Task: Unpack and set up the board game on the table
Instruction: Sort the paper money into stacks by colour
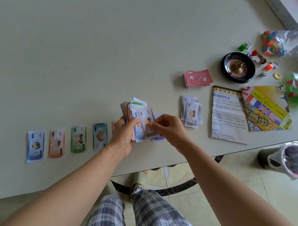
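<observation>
While the left hand [122,136] grips the wad of notes [135,109], the right hand [168,130] pinches the top note [149,121]. Better to peel it off singly, then lay it on the matching pile [191,111].

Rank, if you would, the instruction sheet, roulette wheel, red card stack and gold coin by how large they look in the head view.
Largest to smallest:
1. instruction sheet
2. roulette wheel
3. red card stack
4. gold coin
They lie close together on the table, so nearness to the camera hardly skews this.
</observation>
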The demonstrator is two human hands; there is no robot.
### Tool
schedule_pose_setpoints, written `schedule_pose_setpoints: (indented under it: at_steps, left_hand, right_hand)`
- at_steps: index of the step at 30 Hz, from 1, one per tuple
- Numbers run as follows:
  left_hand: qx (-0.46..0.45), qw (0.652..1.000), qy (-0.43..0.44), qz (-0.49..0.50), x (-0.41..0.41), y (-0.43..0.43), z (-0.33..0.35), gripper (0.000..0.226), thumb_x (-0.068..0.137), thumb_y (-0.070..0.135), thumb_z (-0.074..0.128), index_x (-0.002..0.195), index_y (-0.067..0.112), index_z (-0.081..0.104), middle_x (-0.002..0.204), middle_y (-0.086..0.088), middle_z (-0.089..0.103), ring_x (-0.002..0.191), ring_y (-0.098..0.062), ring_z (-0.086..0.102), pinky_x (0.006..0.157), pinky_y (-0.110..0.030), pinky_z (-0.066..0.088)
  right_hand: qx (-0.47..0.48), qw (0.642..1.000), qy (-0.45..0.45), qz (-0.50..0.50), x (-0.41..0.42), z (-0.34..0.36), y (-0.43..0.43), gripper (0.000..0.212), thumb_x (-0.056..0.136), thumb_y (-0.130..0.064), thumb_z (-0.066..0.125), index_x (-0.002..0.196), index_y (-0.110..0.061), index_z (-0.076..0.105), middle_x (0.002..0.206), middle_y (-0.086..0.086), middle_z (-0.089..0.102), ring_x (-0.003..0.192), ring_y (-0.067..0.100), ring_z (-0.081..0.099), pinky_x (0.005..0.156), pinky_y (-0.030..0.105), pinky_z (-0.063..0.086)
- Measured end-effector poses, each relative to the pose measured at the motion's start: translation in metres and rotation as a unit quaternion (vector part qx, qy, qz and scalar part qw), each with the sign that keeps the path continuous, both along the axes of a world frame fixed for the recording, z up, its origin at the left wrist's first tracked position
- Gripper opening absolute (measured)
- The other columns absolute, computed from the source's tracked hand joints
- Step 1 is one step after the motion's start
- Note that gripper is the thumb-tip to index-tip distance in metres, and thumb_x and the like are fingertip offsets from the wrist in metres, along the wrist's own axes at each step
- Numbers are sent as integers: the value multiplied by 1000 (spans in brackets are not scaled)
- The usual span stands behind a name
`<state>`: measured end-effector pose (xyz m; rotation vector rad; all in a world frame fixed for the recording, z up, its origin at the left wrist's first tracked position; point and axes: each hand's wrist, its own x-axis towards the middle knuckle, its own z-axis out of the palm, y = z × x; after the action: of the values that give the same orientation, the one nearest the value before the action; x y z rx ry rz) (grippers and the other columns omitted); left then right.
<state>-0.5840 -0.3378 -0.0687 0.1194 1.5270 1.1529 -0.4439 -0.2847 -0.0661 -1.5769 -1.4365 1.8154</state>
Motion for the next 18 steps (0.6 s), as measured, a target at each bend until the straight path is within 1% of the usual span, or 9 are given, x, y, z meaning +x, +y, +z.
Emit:
schedule_pose_setpoints:
  at_steps: [3, 5, 7, 8, 10, 12, 13, 16, 18]
  left_hand:
    - [-4, 1000, 15, -17, 3, 6, 0, 18, 85, 2, 57, 94, 18, 61, 88, -9, 67, 75, -26, 65, 63, -32, 53]
    - [9, 999, 7, -41, 4, 10, 2, 19, 86, 2, 58, 97, 18, 61, 88, -8, 69, 76, -27, 68, 61, -34, 55]
    - [18, 998, -7, -59, 6, 16, 4, 18, 88, 3, 59, 97, 18, 61, 87, -7, 70, 74, -25, 70, 56, -32, 55]
    - [20, 997, -11, -71, 8, 20, 4, 18, 88, 3, 59, 99, 17, 61, 87, -7, 70, 73, -24, 70, 54, -31, 55]
    - [24, 995, -19, -90, 12, 27, 4, 19, 88, 3, 60, 101, 16, 61, 90, -9, 70, 75, -23, 70, 60, -33, 56]
    - [36, 993, -25, -111, 16, 36, 3, 20, 87, 1, 62, 101, 14, 62, 93, -10, 70, 78, -23, 70, 69, -36, 58]
    - [40, 992, -31, -119, 18, 40, 3, 20, 87, 0, 62, 101, 14, 62, 92, -9, 71, 77, -22, 71, 70, -36, 58]
    - [49, 988, -45, -142, 19, 55, 2, 22, 87, -1, 63, 103, 13, 61, 91, -6, 72, 75, -19, 71, 67, -32, 58]
    - [54, 984, -48, -160, 18, 66, 0, 23, 87, -2, 63, 103, 14, 61, 91, -4, 72, 75, -17, 71, 64, -29, 58]
  right_hand:
    - [48, 996, -55, -54, 14, 0, 10, 20, 82, -19, 74, 83, -1, 64, 68, 1, 66, 52, 1, 55, 53, 18, 42]
    - [79, 985, -118, -96, 27, -2, 20, 20, 82, -21, 74, 83, -3, 65, 72, 4, 67, 60, 8, 56, 57, 25, 44]
    - [102, 969, -185, -124, 42, -5, 30, 19, 82, -23, 74, 82, -6, 67, 78, 7, 69, 69, 15, 60, 64, 31, 49]
    - [112, 960, -222, -131, 49, -5, 36, 17, 82, -26, 74, 81, -10, 67, 79, 6, 69, 73, 16, 62, 68, 33, 52]
    - [126, 942, -283, -129, 59, -5, 45, 16, 82, -30, 73, 79, -15, 65, 79, 3, 69, 77, 19, 64, 70, 36, 53]
    - [126, 930, -318, -134, 63, -5, 52, 19, 84, -32, 71, 77, -16, 63, 79, 4, 68, 78, 22, 63, 70, 38, 53]
    - [125, 924, -337, -129, 63, -6, 54, 21, 85, -33, 69, 78, -15, 62, 79, 5, 67, 78, 23, 63, 70, 38, 53]
    - [124, 901, -399, -115, 61, -9, 54, 24, 85, -33, 69, 90, -12, 59, 88, 5, 62, 80, 22, 56, 67, 33, 45]
    - [125, 892, -415, -132, 59, -9, 53, 33, 84, -32, 71, 102, -12, 53, 94, 0, 52, 82, 17, 48, 69, 30, 37]
